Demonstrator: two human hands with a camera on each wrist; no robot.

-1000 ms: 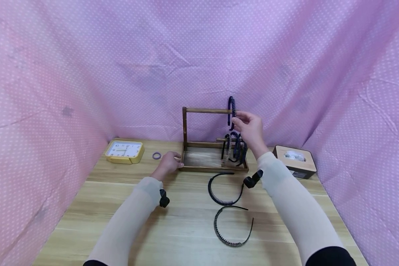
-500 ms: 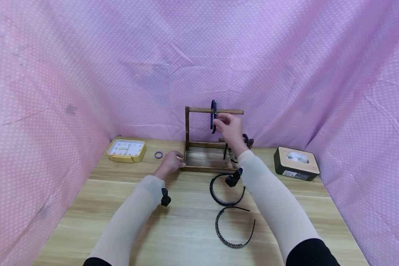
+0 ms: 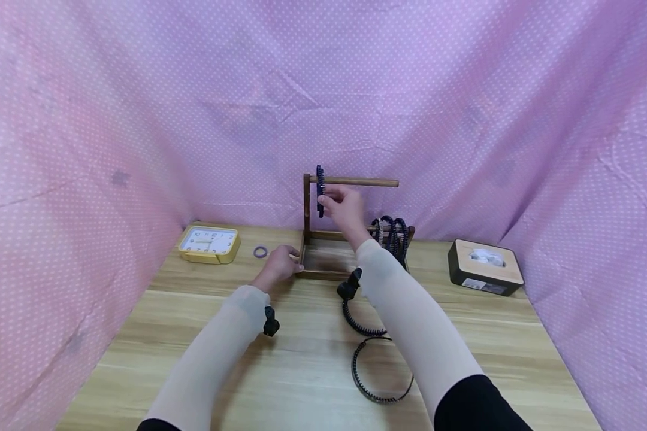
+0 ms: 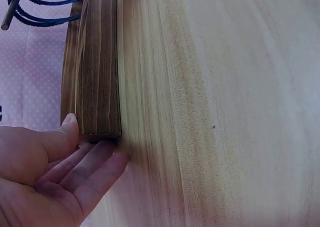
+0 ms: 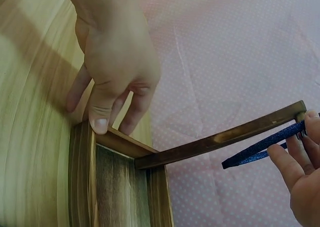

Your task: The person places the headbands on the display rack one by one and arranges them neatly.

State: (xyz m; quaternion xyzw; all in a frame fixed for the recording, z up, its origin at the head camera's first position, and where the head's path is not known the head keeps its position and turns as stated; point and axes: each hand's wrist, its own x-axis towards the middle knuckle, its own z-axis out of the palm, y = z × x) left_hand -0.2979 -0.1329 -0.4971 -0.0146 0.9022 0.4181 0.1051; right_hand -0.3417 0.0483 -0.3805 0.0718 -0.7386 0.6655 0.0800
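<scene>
With thumb and fingers, my right hand (image 3: 346,209) pinches a navy toothed headband (image 3: 320,173) near its lower end. The headband hangs over the upper bar (image 3: 361,181) of a dark wooden rack (image 3: 307,209), close against the left post. In the right wrist view, the headband (image 5: 250,151) has a glittery blue surface. My left hand (image 3: 278,266) grips the rack tray's front left corner, thumb (image 5: 101,126) over the rim and fingers outside. Several dark headbands (image 3: 392,236) hang at the rack's lower bar, partly hidden by my right forearm.
Two toothed headbands, an upper one (image 3: 362,328) and a lower one (image 3: 377,399), lie on the table, partly under my right arm. A yellow clock (image 3: 209,242) and a purple ring (image 3: 255,252) lie left; a tissue box (image 3: 485,266) stands right. Pink cloth hangs behind.
My right hand has slid the headband leftward along the upper bar, from its right end to the left post. The left hand keeps its grip on the rack's corner.
</scene>
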